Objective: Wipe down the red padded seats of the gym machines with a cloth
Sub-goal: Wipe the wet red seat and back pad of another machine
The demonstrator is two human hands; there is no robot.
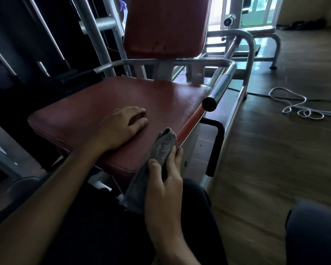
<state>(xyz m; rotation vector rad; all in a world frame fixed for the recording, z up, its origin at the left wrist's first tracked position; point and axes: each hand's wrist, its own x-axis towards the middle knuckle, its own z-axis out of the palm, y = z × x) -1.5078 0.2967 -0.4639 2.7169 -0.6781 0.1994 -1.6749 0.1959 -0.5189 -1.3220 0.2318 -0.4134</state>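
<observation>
right hand (pixel 163 180) grasps grey cloth (pixel 155 161), centre frame | cloth's long axis aims up at red seat (pixel 122 96), tip seemingly at its near edge | left hand (pixel 122 127) flat on seat, relaxed

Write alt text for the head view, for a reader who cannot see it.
A right hand holds a grey cloth at the near edge of a red gym seat, while the left hand rests on the seat. A red backrest stands behind; a white cord lies on the floor at right.
</observation>
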